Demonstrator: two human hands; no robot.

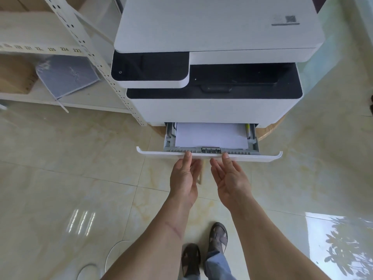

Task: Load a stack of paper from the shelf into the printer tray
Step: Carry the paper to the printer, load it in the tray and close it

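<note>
Glossy tiled floor surrounds the white printer. Below the printer body, its tray stands pulled out, with the paper stack lying flat inside. Left hand and right hand meet the tray's front lip, fingers loosely spread, gripping nothing. Left of the printer stands a shelf.

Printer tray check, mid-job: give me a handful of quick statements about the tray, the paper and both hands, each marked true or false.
1. The printer tray is pulled out. True.
2. White paper lies in the tray. True.
3. The left hand holds a paper stack. False: it holds nothing, its thumb resting on the tray's front edge.
4. The right hand rests on the printer lid. False: it is at the tray front, palm open.
5. A shelf stands left of the printer. True.
</note>
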